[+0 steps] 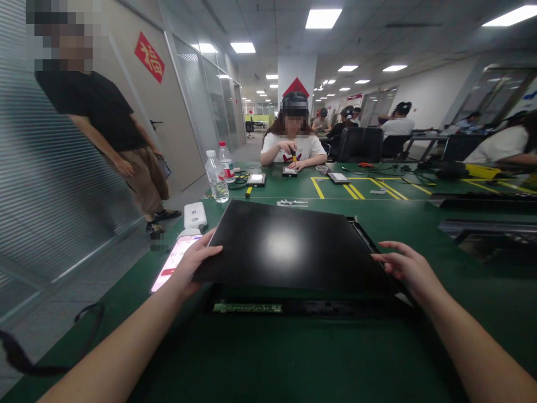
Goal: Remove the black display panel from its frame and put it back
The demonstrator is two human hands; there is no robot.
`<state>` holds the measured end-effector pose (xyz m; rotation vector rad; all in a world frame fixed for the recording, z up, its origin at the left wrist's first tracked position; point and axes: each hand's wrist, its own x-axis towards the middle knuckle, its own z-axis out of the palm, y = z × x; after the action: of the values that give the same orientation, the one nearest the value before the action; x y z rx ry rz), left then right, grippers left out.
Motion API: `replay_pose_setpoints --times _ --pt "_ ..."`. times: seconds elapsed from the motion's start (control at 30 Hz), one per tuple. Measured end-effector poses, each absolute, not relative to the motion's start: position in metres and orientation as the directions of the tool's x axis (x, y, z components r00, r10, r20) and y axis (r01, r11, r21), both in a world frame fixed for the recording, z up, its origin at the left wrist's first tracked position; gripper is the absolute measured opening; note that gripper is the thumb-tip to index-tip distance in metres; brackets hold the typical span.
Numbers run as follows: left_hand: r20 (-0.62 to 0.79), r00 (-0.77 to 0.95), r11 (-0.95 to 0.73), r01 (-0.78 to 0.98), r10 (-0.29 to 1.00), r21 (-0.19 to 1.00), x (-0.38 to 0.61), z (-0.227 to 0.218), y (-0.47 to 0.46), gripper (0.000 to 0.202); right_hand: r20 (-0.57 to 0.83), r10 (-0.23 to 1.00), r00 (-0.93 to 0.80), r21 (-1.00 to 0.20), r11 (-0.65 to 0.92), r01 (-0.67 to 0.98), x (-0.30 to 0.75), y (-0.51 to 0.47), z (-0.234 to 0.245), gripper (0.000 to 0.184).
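A black flat screen panel [272,240] sits tilted over a dark frame, its left side raised above it. My left hand [196,263] grips the panel's left edge, thumb on top and fingers underneath. At the right side, my right hand [405,266] is open, its fingertips at the edge where panel and frame [356,305] meet; whether they press on the panel or the frame I cannot tell. Along the frame's near side a green circuit board strip [247,308] shows. The panel hides most of the frame's inside.
Left of the panel lie a lit phone [174,263] and a white device [195,216]. Two bottles [217,182] stand behind them. Across the green table [293,358] a person works on a hard drive [290,170]. Dark panel parts [482,226] lie at right. Another person stands at left.
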<state>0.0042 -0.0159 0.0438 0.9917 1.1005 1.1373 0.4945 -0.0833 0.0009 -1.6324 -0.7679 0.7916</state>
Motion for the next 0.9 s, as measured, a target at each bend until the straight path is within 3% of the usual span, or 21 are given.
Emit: replay_pose_setpoints --times 0.1,0.23,0.37,0.6,0.9 --pt "-0.110 0.036 0.115 -0.197 0.993 0.974 0.005 0.051 -0.017 0.080 -0.100 0.831 0.547 -0.986 -0.158 0.059 0.491 -0.085 0.004 0.058" --pt "-0.129 0.067 0.140 -0.217 0.989 0.966 0.008 0.049 -0.019 0.086 -0.082 0.804 0.589 -0.986 -0.153 0.071 0.497 -0.086 0.002 0.053" --pt "-0.141 0.178 0.177 -0.204 0.974 0.963 0.013 0.034 -0.019 0.088 -0.069 0.759 0.648 -0.947 -0.255 0.198 0.506 -0.084 -0.004 0.046" --pt "-0.173 0.210 0.216 -0.199 0.962 0.956 0.014 0.016 -0.015 0.082 -0.033 0.737 0.675 -0.871 -0.353 0.343 0.508 -0.086 0.000 0.038" --pt "-0.308 0.220 0.342 -0.135 0.925 0.930 0.021 0.033 -0.017 0.089 0.028 0.756 0.654 -0.771 -0.400 0.496 0.513 -0.084 -0.007 0.038"
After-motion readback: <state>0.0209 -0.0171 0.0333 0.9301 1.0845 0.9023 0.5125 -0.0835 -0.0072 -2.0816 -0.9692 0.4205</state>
